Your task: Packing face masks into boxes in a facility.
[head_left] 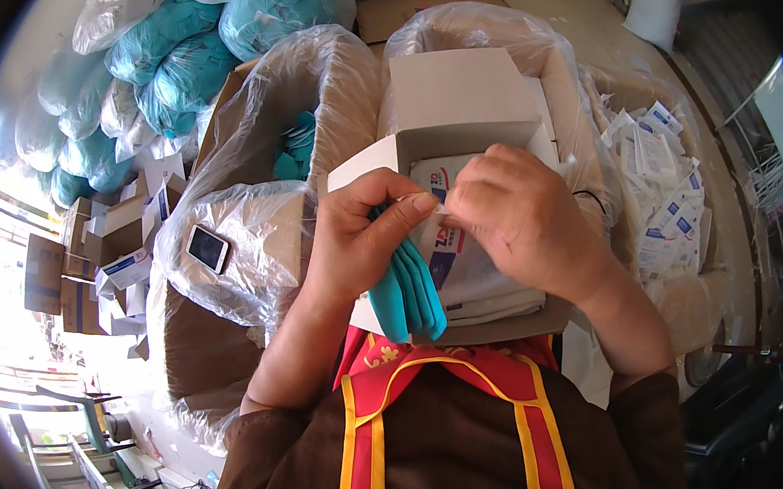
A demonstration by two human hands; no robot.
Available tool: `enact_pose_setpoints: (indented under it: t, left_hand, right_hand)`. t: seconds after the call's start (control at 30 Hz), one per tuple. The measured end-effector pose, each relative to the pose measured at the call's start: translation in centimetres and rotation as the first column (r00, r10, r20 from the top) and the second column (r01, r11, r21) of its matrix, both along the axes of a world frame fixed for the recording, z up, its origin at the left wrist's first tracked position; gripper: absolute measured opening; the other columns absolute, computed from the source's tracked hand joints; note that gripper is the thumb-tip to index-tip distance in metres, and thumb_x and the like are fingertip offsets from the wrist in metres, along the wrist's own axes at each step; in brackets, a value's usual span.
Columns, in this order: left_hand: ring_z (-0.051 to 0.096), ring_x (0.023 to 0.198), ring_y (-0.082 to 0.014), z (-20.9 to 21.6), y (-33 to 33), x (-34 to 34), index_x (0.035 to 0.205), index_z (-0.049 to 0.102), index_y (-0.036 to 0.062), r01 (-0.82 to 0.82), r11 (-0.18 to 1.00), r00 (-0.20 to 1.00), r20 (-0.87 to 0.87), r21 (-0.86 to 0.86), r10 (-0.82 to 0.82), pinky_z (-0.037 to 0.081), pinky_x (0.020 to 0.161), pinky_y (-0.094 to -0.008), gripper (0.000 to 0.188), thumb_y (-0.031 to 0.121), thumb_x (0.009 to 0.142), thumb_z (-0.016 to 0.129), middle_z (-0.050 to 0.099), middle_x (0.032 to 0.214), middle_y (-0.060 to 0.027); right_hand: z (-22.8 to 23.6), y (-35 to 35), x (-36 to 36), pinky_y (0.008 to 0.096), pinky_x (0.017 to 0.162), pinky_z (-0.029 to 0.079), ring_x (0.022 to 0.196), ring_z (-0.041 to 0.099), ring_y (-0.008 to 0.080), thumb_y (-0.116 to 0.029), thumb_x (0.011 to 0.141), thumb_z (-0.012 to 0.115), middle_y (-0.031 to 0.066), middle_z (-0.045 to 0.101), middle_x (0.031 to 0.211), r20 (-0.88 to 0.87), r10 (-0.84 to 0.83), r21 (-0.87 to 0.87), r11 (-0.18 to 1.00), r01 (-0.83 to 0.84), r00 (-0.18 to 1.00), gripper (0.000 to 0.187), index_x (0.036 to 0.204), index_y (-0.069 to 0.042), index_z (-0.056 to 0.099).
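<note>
My left hand point(361, 228) is closed round several folded teal pieces point(406, 292) with rounded ends, which hang below its palm. Its thumb and forefinger pinch a thin pale strip whose kind I cannot make out. Close beside them my right hand point(527, 220) is curled shut, its fingertips near that strip; what they grip is hidden. Both hands are over an open white cardboard box point(464, 87), its flaps spread. Flat white plastic packets point(489, 289) with blue and red print lie stacked inside it.
Plastic-lined cartons stand around: one on the left point(219, 153) holds teal pieces point(298, 150), another on the right holds white packets point(666, 197). A phone point(208, 248) rests on the plastic. Filled bags point(184, 72) and small boxes point(121, 232) are piled at the left.
</note>
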State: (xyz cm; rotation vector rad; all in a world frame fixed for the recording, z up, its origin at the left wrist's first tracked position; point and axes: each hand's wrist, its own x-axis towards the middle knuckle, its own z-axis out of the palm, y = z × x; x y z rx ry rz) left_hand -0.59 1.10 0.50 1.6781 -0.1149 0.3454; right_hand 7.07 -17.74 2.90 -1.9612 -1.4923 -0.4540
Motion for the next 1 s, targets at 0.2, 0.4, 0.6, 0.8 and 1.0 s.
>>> enact_pose_setpoints:
  t: [0.2, 0.4, 0.6, 0.8, 1.0]
  left_hand:
    - [0.048, 0.058, -0.0033, -1.5, 1.4, 1.9, 0.080, 0.065, 0.0053, -0.241, 0.920, 0.951, -0.266, -0.308, 0.160, 0.039, 0.053, -0.0201, 0.015, 0.014, 0.091, 0.068, 0.058, 0.067, 0.0036]
    - [0.051, 0.055, -0.0053, -5.0, 6.4, 5.0, 0.076, 0.063, 0.0046, -0.295, 0.819, 0.951, -0.235, -0.491, 0.202, 0.041, 0.051, -0.0213, 0.019, 0.015, 0.091, 0.070, 0.060, 0.067, 0.0008]
    - [0.053, 0.060, -0.0062, -3.8, 6.9, 4.1, 0.089, 0.066, -0.0003, -0.327, 0.912, 0.937, -0.210, -0.245, 0.280, 0.041, 0.056, -0.0209, 0.017, 0.016, 0.087, 0.072, 0.061, 0.070, -0.0005]
    - [0.056, 0.068, -0.0059, 2.9, 4.9, -1.2, 0.106, 0.066, 0.0024, -0.311, 0.928, 0.950, 0.030, 0.204, 0.311, 0.043, 0.063, -0.0209, 0.024, 0.006, 0.083, 0.070, 0.063, 0.075, -0.0006]
    - [0.063, 0.079, -0.0135, 4.5, 1.2, -1.5, 0.104, 0.068, 0.0008, 0.207, 0.868, 0.978, -0.110, 0.451, -0.177, 0.050, 0.070, -0.0288, 0.024, 0.003, 0.080, 0.066, 0.067, 0.084, -0.0097]
  right_hand:
    - [-0.1, -0.3, -4.6, 0.0319, 0.068, 0.048, 0.079, 0.058, 0.0186, -0.013, 0.071, 0.066, 0.0035, 0.056, 0.084, 0.218, 0.065, -0.031, 0.998, -0.059, 0.974, 0.012, 0.076, -0.009, 0.057]
    - [2.9, -3.6, -6.6, 0.0309, 0.065, 0.052, 0.074, 0.065, 0.0218, -0.010, 0.071, 0.074, 0.0093, 0.067, 0.086, 0.037, 0.165, 0.173, 0.970, -0.169, 0.986, 0.017, 0.081, -0.006, 0.060]
    - [3.6, -5.2, -3.3, 0.0317, 0.068, 0.049, 0.074, 0.062, 0.0222, -0.003, 0.081, 0.071, 0.0109, 0.066, 0.085, -0.085, 0.043, 0.240, 0.970, -0.022, 0.995, 0.015, 0.091, -0.003, 0.060]
    - [3.0, -4.1, 0.5, 0.0356, 0.065, 0.046, 0.074, 0.058, 0.0268, 0.003, 0.082, 0.066, 0.0090, 0.058, 0.078, -0.141, -0.059, 0.229, 0.969, 0.090, 0.988, 0.010, 0.088, -0.002, 0.059]
    - [3.6, -2.5, 0.2, 0.0327, 0.066, 0.048, 0.073, 0.058, 0.0242, 0.006, 0.078, 0.066, 0.0084, 0.060, 0.080, -0.112, 0.099, 0.155, 0.985, -0.081, 0.989, 0.014, 0.088, -0.002, 0.060]
